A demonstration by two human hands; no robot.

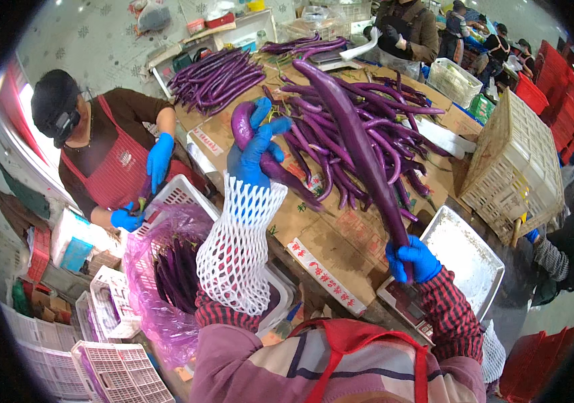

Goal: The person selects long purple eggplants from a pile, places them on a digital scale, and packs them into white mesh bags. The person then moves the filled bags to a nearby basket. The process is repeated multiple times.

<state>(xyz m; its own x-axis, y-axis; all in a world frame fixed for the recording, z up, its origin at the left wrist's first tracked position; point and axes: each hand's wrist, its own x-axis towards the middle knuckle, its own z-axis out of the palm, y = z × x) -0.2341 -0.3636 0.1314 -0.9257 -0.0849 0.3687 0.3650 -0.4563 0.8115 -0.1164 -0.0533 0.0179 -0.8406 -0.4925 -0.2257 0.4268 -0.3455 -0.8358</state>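
Note:
My left hand (254,151), in a blue glove, grips a curved purple eggplant (241,123) over the cardboard-covered table (312,226). A white foam net sleeve (239,247) covers that wrist and forearm. In my right hand (414,259), also gloved in blue, is the lower end of a long eggplant (352,136), which slants up to the left across the view. Beneath and beyond it lies a loose heap of long eggplants (327,141). A metal-tray weighing scale (463,257) stands just right of my right hand.
At left, a co-worker (111,151) in blue gloves holds an eggplant by a crate with pink plastic lining (166,342) and eggplants inside. An aligned eggplant pile (216,80) lies at the far left of the table. A tilted plastic crate (513,161) borders the right side.

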